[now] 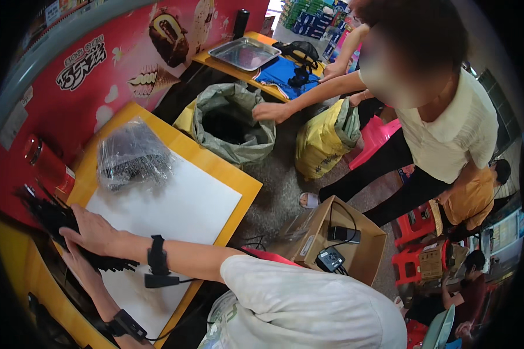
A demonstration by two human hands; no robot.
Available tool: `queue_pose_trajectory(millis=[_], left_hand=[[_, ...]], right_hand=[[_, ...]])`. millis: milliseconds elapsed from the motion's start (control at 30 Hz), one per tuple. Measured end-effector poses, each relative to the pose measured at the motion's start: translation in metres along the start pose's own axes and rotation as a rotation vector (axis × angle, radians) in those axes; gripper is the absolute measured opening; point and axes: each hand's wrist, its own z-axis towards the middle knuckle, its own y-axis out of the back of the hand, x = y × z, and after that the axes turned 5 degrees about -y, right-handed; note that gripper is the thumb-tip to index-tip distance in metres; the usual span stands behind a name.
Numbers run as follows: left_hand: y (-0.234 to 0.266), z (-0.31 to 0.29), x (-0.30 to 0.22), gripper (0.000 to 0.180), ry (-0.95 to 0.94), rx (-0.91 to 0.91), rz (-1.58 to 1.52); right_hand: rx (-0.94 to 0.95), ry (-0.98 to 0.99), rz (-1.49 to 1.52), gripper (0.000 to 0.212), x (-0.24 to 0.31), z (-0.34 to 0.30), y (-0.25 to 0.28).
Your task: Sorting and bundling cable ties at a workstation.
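Both hands press on a bundle of thin black plastic strips [58,224] at the left edge of a yellow wooden desk [239,180]: the right hand [93,231] lies flat and open-fingered across the top of the bundle, while the left hand [78,264] sits beneath and beside it, its fingers hidden by the strips, so whether it grips cannot be told. Each wrist carries one black strap-on device, two in all, with thin cables trailing. The bundle overlaps the corner of a single white paper sheet [180,206], which otherwise lies bare. Near the far end of the sheet rests one clear plastic bag of dark strips [131,154], closed and seemingly untouched, suggesting that one batch is in hand and at least one more waits. One red cylindrical can [48,164] stands against the red printed panel behind. Beyond the desk, another person in a cream shirt reaches a hand [272,110] to the rim of one open grey-green woven sack [230,125]; one yellow sack [323,142] stands just beside it, and one open cardboard box [337,238] holding black adapters sits on the floor.
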Motion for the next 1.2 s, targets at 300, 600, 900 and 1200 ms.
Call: queue_pose_trajectory(millis=[300, 600, 900, 1200], left_hand=[[-0.044, -0.099, -0.001, 0.060, -0.356, -0.057, -0.170], [-0.033, -0.119, 0.007, 0.076, -0.367, 0.060, -0.113], [-0.048, -0.101, 0.006, 0.061, -0.308, -0.050, -0.164], [-0.053, -0.081, -0.030, 0.052, -0.049, -0.240, -0.090]], right_hand=[[0.014, 0.248, 0.137, 0.070, -0.017, -0.064, 0.013], [0.156, 0.274, 0.251, 0.065, -0.017, -0.083, 0.009], [0.161, 0.058, 0.280, 0.043, -0.003, -0.058, 0.009], [0.300, -0.270, 0.225, 0.067, -0.013, -0.005, -0.010]])
